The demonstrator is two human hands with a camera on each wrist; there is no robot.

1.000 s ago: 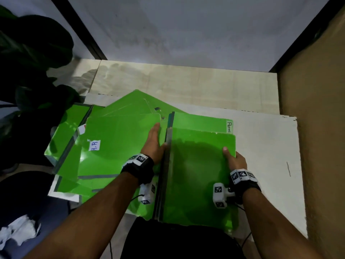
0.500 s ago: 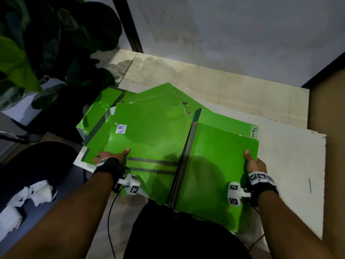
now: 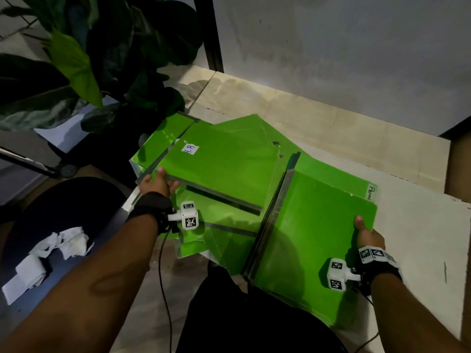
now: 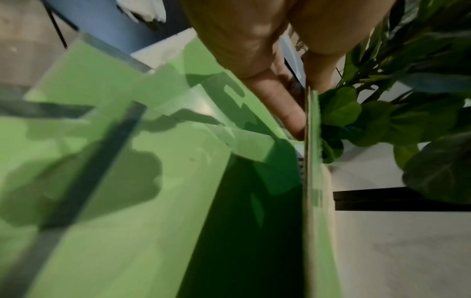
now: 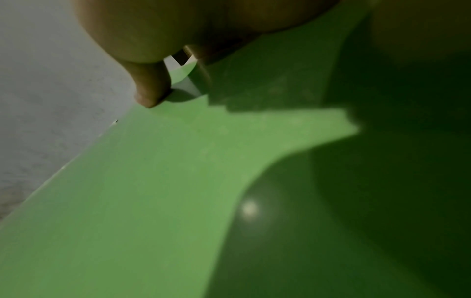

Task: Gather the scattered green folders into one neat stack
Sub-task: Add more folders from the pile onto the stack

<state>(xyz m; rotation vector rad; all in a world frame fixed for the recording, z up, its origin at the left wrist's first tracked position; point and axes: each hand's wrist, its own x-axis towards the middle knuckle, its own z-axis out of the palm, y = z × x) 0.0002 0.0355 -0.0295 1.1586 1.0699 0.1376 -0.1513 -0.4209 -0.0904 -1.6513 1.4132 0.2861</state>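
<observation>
Several green folders lie fanned over the white tabletop [image 3: 420, 225]. My left hand [image 3: 156, 183] grips the near left corner of a folder with a white label [image 3: 224, 164] and holds that corner raised. In the left wrist view the lifted folder's edge [image 4: 309, 181] runs between thumb and fingers [image 4: 277, 98], with other folders [image 4: 114, 191] below. My right hand [image 3: 367, 233] holds the right edge of the folder nearest me [image 3: 313, 233], thumb on top, fingers hidden beneath. The right wrist view shows the thumb [image 5: 150, 88] on that green cover [image 5: 165, 181].
A large-leaved plant [image 3: 89, 59] crowds the table's left corner. A dark chair seat [image 3: 51, 212] with crumpled white paper [image 3: 48, 253] sits at lower left. A grey wall [image 3: 331, 47] stands behind the table, and a brown panel [image 3: 461, 174] on the right.
My left hand left the gap between the piles, went to the labelled folder's near left corner and lifted it. The right hand kept its hold. The view swung left.
</observation>
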